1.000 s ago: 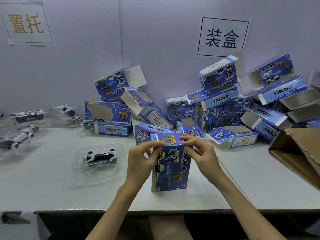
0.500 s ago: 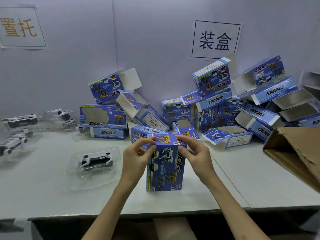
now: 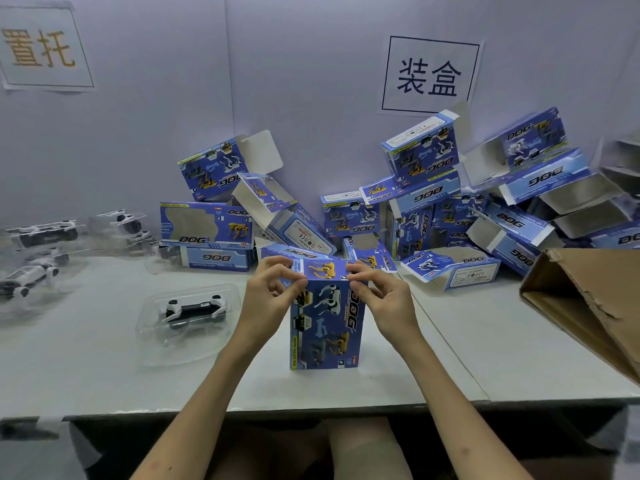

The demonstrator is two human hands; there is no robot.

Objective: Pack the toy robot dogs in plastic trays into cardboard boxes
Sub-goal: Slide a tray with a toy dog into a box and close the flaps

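Room: a pale lilac partition wall behind a white worktop [image 3: 485,341], with two paper signs in Chinese characters taped up, one far left [image 3: 41,50] and one right of centre [image 3: 429,76].
Far left: several toy robot dogs in clear trays [image 3: 38,251] lie along the worktop's left side, probably the waiting stock.
Next tray: one black-and-white toy dog in its plastic tray [image 3: 190,313] lies flat just left of the arms, set within easy reach, likely the next to be boxed.
Left hand [image 3: 266,296]: thumb and fingers pinched narrow on the top left corner of the upright box, steadying it.
Box in hand: a blue printed cardboard box [image 3: 325,323] stands on end near the worktop's front edge, between both hands; its top flap looks folded down or nearly so. Whether a dog is inside cannot be seen.
Right hand [image 3: 381,299]: fingertips pinched on the top right corner, seemingly pressing the flap closed.
Back pile: many empty blue boxes [image 3: 422,209] with open flaps are heaped against the wall, handy for grabbing.
Far right: a brown corrugated carton [image 3: 588,306] lies tilted with its mouth toward the worker, probably for finished boxes.
Step judged: closing the top; trayed dogs remain unboxed.
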